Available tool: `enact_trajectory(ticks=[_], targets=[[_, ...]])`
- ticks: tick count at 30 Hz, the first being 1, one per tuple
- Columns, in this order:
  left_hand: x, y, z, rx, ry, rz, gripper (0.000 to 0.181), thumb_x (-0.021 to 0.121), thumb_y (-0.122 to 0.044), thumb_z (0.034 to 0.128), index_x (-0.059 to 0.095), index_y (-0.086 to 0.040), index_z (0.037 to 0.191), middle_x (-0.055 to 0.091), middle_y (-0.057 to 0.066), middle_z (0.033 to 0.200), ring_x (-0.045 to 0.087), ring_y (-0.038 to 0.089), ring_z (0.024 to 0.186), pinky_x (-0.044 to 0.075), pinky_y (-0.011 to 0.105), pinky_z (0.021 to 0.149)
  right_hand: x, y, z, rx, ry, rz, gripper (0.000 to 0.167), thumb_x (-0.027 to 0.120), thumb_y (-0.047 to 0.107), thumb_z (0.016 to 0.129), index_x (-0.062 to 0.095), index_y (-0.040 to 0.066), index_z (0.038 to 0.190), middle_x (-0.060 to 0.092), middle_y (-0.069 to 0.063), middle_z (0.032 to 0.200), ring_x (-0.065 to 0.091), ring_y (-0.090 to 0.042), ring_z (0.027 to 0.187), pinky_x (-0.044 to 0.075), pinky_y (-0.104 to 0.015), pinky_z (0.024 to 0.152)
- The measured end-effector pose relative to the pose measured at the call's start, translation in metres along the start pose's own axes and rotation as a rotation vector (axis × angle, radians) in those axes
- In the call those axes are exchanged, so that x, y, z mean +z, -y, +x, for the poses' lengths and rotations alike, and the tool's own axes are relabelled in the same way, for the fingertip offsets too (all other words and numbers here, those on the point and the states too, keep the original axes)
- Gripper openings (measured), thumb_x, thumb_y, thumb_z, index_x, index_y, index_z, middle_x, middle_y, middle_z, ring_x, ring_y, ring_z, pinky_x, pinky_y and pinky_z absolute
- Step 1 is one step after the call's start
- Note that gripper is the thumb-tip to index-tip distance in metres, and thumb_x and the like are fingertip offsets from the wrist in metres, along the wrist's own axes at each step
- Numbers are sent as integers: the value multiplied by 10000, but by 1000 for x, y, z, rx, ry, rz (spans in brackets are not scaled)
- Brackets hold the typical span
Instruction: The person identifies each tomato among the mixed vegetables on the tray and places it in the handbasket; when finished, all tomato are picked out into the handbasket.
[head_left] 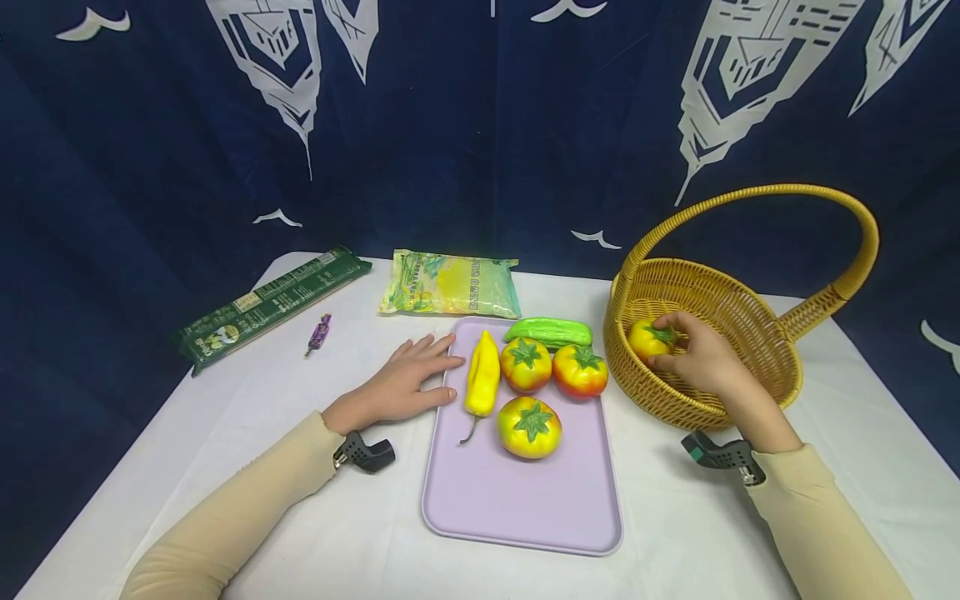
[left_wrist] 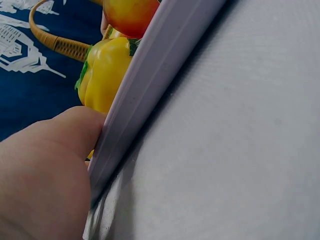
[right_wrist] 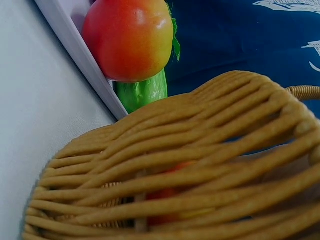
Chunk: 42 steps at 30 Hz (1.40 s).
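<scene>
My right hand (head_left: 701, 354) reaches inside the wicker basket (head_left: 651, 402) and grips a yellow-red tomato (head_left: 642, 340) with a green leafy top between thumb and fingers. In the right wrist view, the basket's weave (right_wrist: 165, 135) hides most of that hand; some red shows through its gaps. My left hand (head_left: 405, 383) lies with fingers spread at the left rim of a lilac tray (head_left: 525, 508), fingertips touching the edge. On the tray are a yellow chili pepper (head_left: 483, 379), three tomatoes (head_left: 529, 427) and a green cucumber-like vegetable (head_left: 551, 332).
A yellow-green packet (head_left: 453, 285) lies behind the tray. At the far left are a long dark green packet (head_left: 273, 308) and a small purple wrapped candy (head_left: 318, 333). The basket's tall handle (head_left: 757, 192) arches over its opening. A dark blue curtain (head_left: 480, 125) hangs behind the table.
</scene>
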<state>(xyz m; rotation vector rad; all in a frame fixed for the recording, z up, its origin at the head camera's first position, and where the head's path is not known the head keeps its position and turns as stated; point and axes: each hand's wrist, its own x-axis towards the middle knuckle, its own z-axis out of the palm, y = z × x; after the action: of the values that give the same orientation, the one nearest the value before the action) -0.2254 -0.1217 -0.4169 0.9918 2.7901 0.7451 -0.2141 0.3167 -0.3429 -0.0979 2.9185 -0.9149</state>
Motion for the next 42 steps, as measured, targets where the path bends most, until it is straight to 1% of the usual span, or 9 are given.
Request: enact_trajectory(ticks=[8, 16, 29, 34, 37, 42], targets=[[1, 1, 0, 0, -9, -5, 575, 583, -433, 972, 555, -159, 1477, 292, 119, 1684, 195, 448, 1567, 99, 669, 1258, -1, 1, 1, 16, 7, 0, 587, 736, 151, 895, 448, -18, 1378, 432, -387, 1458, 441, -630, 1311, 412, -708, 1059], [1, 2, 0, -18, 3, -6, 574, 583, -439, 976, 549, -172, 1483, 281, 102, 1689, 182, 427, 1576, 87, 652, 1267, 0, 3, 1, 22, -4, 13, 627, 754, 180, 888, 439, -14, 1394, 424, -373, 1477, 413, -616, 1347, 391, -713, 1074], [1, 3, 2, -27, 5, -3, 581, 579, -452, 973, 547, -180, 1486, 277, 95, 1692, 172, 413, 1582, 79, 646, 1271, -1, 1, 2, 23, -3, 19, 631, 762, 185, 892, 436, -11, 1395, 403, -372, 1500, 411, -615, 1349, 390, -720, 1078], [0, 3, 2, -29, 11, -1, 581, 579, -453, 975, 544, -182, 1488, 274, 94, 1693, 170, 414, 1583, 79, 643, 1272, -1, 2, 1, 23, -5, 27, 636, 762, 200, 895, 437, -15, 1398, 401, -358, 1511, 386, -611, 1373, 362, -728, 1094], [0, 2, 2, -31, 14, 5, 577, 574, -450, 978, 543, -184, 1489, 272, 96, 1693, 173, 419, 1581, 81, 643, 1272, -3, 4, -1, 14, -13, 42, 653, 770, 207, 892, 434, -22, 1404, 404, -346, 1517, 378, -607, 1388, 355, -727, 1102], [0, 1, 2, -25, 15, 11, 575, 571, -450, 979, 545, -181, 1486, 271, 104, 1692, 173, 426, 1578, 88, 652, 1267, -11, 9, -7, -20, -45, 43, 654, 753, 197, 908, 425, -39, 1421, 408, -323, 1524, 386, -605, 1391, 385, -708, 1095]])
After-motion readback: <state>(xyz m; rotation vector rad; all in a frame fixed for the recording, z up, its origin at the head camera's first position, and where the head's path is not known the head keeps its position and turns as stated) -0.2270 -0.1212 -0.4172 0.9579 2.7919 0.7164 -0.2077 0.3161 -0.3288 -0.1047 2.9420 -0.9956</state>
